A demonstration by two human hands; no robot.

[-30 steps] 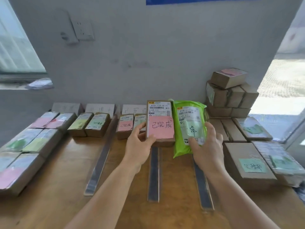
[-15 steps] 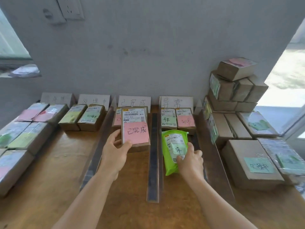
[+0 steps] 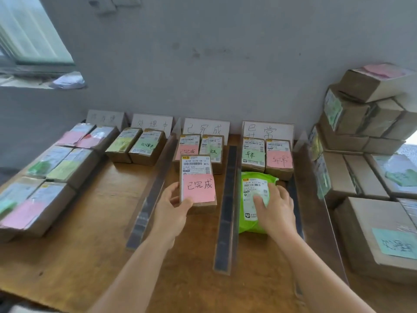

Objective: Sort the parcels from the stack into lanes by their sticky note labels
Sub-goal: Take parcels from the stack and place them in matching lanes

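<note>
left hand (image 3: 172, 203) grips pink-note box (image 3: 198, 181) at its corner, over the 已完成 lane so labels match. right hand (image 3: 274, 205) presses flat on green mailer (image 3: 252, 199) in the 异常 lane, seating it behind two boxes.

A small parcel-sorting room: a wooden surface (image 3: 90, 256) against a bare grey wall (image 3: 225, 64) is split by strips (image 3: 225, 206) into lanes, handwritten signs (image 3: 206, 128) at twelve o'clock, labelled boxes (image 3: 144, 146) inside, more stacked (image 3: 370, 114) at two o'clock, a window (image 3: 29, 30) at ten.

Box (image 3: 198, 184) lies left of divider (image 3: 226, 206), bag (image 3: 252, 199) right of it.
</note>
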